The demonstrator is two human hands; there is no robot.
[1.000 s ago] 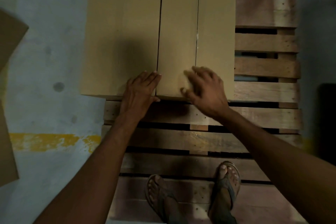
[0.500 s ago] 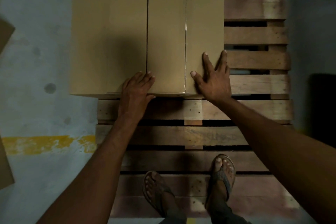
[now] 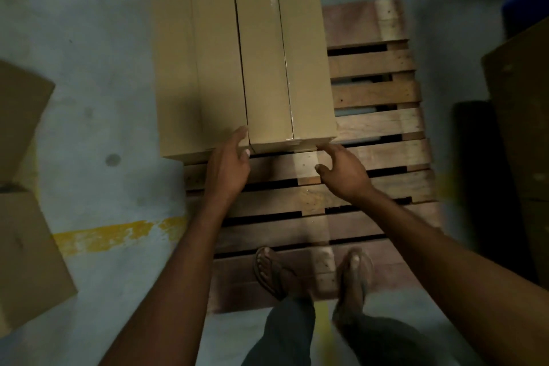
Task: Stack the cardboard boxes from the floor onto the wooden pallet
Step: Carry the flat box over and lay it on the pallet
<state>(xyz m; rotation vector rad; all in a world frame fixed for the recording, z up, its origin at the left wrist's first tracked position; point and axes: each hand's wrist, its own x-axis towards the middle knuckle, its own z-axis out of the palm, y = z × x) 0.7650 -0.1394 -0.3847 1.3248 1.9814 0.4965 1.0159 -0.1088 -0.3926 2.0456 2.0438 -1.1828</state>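
Left tan cardboard box point(image 3: 193, 74) and right tan cardboard box point(image 3: 297, 68), both long and each with a seam down its top, lie side by side on the far left part of the slatted wooden pallet point(image 3: 377, 92). A thin dark gap runs between them. The left one reaches a little past the pallet's left edge, above the grey concrete floor point(image 3: 98, 38).

The left hand point(image 3: 228, 169) lies at the near end of the left box, beside the gap. Its fingers are straight and close together, the tips touch the box's near top edge, and the thumb stands out to the side. The right hand point(image 3: 346, 171) is just below the near right corner of the right box, with loosely curled fingers that hold nothing. The blur makes it hard to tell whether its fingertips touch that corner.

Bare slats show to the right of the boxes and between the boxes and the person's sandalled feet point(image 3: 273, 273), which stand on the pallet's near boards.

On the floor to the left lie two brown cardboard boxes point(image 3: 29, 261), well apart from the pallet, with a worn yellow painted line point(image 3: 118, 235) running from them toward it. To the right stand a dark brown cardboard stack point(image 3: 520, 134) and a black upright object point(image 3: 472, 163), and a blue shape point(image 3: 525, 0) shows in the far corner.
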